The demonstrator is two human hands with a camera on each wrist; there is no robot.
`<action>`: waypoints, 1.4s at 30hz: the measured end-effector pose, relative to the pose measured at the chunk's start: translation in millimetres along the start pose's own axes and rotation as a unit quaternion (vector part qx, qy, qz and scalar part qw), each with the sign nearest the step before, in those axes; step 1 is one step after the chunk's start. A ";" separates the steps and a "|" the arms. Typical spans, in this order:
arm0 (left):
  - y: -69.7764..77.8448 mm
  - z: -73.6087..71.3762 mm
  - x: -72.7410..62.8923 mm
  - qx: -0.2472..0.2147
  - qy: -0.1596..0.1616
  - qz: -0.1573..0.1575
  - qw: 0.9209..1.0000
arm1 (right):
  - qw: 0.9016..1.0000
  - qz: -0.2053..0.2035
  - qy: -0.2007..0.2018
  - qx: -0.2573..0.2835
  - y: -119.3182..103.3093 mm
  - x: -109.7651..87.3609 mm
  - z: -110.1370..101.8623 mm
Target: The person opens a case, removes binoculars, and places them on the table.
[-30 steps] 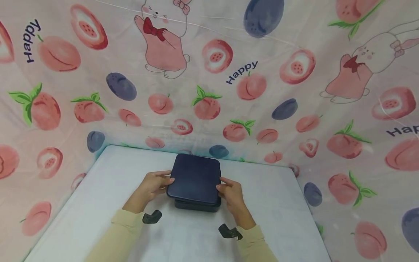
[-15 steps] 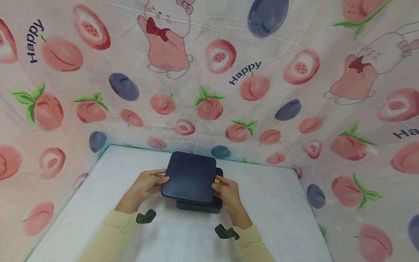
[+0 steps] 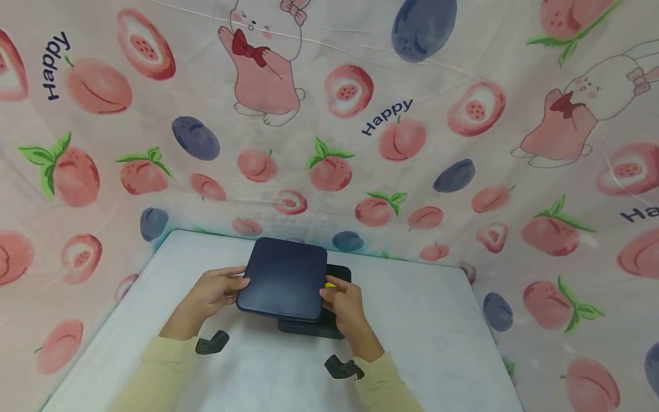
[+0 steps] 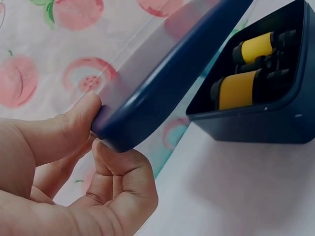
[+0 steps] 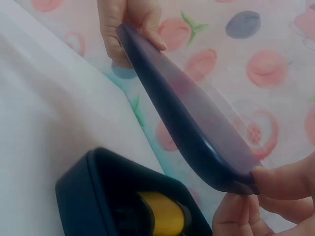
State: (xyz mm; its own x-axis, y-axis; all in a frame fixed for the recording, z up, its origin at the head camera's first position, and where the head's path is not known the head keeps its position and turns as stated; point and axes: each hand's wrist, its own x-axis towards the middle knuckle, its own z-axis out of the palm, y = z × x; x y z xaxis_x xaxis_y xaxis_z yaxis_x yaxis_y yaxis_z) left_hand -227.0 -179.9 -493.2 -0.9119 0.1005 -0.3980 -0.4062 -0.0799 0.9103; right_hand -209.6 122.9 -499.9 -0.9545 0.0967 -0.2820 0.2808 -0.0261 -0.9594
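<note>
A dark blue rectangular lid (image 3: 283, 277) is held up off its box by both hands. My left hand (image 3: 208, 294) pinches its left edge between thumb and fingers, and my right hand (image 3: 346, 300) pinches the right edge. Below and to the right stands the dark blue box (image 4: 256, 129), its top uncovered. Inside lie yellow-and-black binoculars (image 4: 239, 89), seen whole in the left wrist view. The right wrist view catches one yellow barrel of them, and the head view shows just a speck of yellow beside the right fingers. The lid hides much of the box in the head view.
The box stands on a white table (image 3: 422, 332), close to its back edge. Behind and at both sides hangs a cloth (image 3: 329, 131) printed with peaches and rabbits. A black wrist mount (image 3: 212, 343) projects from the left sleeve, another black mount (image 3: 344, 367) from the right.
Both hands have carried the lid to the left, from over the box to partly beside it. The box's right part and some yellow inside have come into sight. The box stays about where it was.
</note>
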 end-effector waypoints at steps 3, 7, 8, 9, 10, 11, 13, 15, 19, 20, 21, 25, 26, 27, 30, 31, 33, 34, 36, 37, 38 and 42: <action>1.1 -6.9 -1.7 0.004 0.000 0.000 1.000 | 1.000 -0.004 -0.004 0.004 0.2 -0.4 6.5; 2.5 -17.3 -4.6 0.012 -0.004 0.002 1.000 | 1.000 -0.013 -0.008 0.010 1.2 -1.9 16.5; 3.2 -19.8 -5.5 0.015 -0.003 0.002 1.000 | 1.000 -0.015 -0.009 0.011 1.1 -2.6 19.1; 3.9 -22.4 -6.2 0.016 -0.004 0.002 1.000 | 1.000 -0.015 -0.011 0.014 1.1 -3.0 21.7; 4.7 -24.8 -6.9 0.015 -0.006 0.002 1.000 | 1.000 -0.015 -0.013 0.017 1.1 -3.0 23.9; 5.5 -27.2 -7.2 0.015 -0.008 0.002 1.000 | 1.000 -0.015 -0.014 0.019 0.9 -3.2 26.1; 6.5 -32.0 -8.3 0.015 -0.009 0.002 1.000 | 1.000 -0.014 -0.017 0.020 -0.3 -3.9 30.8; 7.1 -37.7 -9.5 0.015 -0.010 0.004 1.000 | 1.000 -0.013 -0.018 0.019 -0.3 -3.5 36.1; 7.7 -48.1 -11.4 0.017 -0.001 0.003 1.000 | 1.000 -0.009 -0.014 0.011 0.0 -3.7 47.1; 7.7 -50.4 -11.8 0.016 -0.001 0.003 1.000 | 1.000 -0.008 -0.014 0.010 0.4 -3.5 49.5; 7.5 -52.5 -12.0 0.016 0.000 0.003 1.000 | 1.000 -0.007 -0.013 0.011 0.8 -3.5 51.8; 7.1 -60.6 -11.3 0.013 -0.005 0.009 1.000 | 1.000 -0.003 -0.006 0.012 2.2 -3.7 60.2; 6.8 -63.0 -10.8 0.015 -0.009 0.011 1.000 | 1.000 -0.003 -0.006 0.013 2.2 -4.0 62.3; 6.7 -65.3 -10.4 0.017 -0.010 0.013 1.000 | 1.000 -0.003 -0.006 0.013 2.2 -4.5 64.5; 6.2 -71.4 -8.8 0.024 -0.010 0.013 1.000 | 1.000 -0.001 -0.009 0.015 2.5 -4.9 70.0; 5.7 -73.8 -8.6 0.026 -0.010 0.013 1.000 | 1.000 -0.001 -0.010 0.017 2.9 -4.9 72.0; 4.2 -78.5 -8.5 0.031 -0.010 0.012 0.999 | 1.000 -0.002 -0.011 0.019 4.5 -4.3 76.1; 3.5 -80.9 -8.5 0.031 -0.011 0.011 0.999 | 1.000 -0.002 -0.009 0.021 5.4 -4.1 78.3; 1.9 -85.4 -8.7 0.037 -0.014 0.013 0.999 | 1.000 -0.002 -0.006 0.023 8.1 -3.3 82.6; 1.3 -87.5 -8.9 0.040 -0.014 0.014 0.999 | 1.000 -0.002 -0.004 0.022 9.7 -2.9 85.0; 0.8 -89.6 -8.9 0.043 -0.013 0.015 0.999 | 1.000 -0.002 -0.002 0.021 11.3 -2.6 87.3; -1.9 -97.0 -9.4 0.065 -0.008 0.024 0.998 | 1.000 0.000 0.007 0.013 17.0 -3.7 97.0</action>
State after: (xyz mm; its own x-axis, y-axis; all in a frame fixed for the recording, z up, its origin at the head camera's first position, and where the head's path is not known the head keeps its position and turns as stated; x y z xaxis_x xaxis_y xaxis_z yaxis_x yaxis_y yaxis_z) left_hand -223.5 -276.9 -502.2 -0.9284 0.1161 -0.3530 -0.3502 0.0447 0.9356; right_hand -211.0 25.6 -515.4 -0.9532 0.1109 -0.2813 0.2771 -0.0517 -0.9594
